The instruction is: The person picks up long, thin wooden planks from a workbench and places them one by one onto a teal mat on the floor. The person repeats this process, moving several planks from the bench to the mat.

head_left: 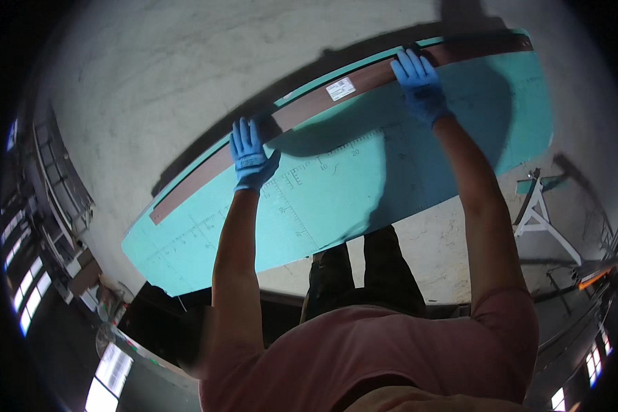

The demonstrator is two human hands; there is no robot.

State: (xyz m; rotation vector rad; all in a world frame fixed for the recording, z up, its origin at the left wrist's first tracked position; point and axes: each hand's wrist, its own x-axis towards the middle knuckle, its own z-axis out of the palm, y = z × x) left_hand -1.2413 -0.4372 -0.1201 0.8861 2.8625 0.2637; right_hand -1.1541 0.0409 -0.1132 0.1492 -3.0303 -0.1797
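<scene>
A long, narrow brown strip (pixel 309 108) with a white label (pixel 340 88) lies along the far edge of a turquoise board (pixel 323 185) marked with ruler lines. Both my hands wear blue gloves. Left of the label, my left hand (pixel 250 156) rests across the strip, fingers stretched toward the far edge and thumb out to the side. My right hand (pixel 421 86) lies over the strip to the right of the label, its fingers extended and slightly spread. The undersides of both hands are hidden.
A pale grey wall or floor surface (pixel 185 62) extends beyond the board. At the right stands a white angled bracket or stand (pixel 542 218). Metal racks (pixel 51 185) line the left side. My dark-trousered legs (pixel 384 264) are close to the board's near edge. Shadows fall across the board.
</scene>
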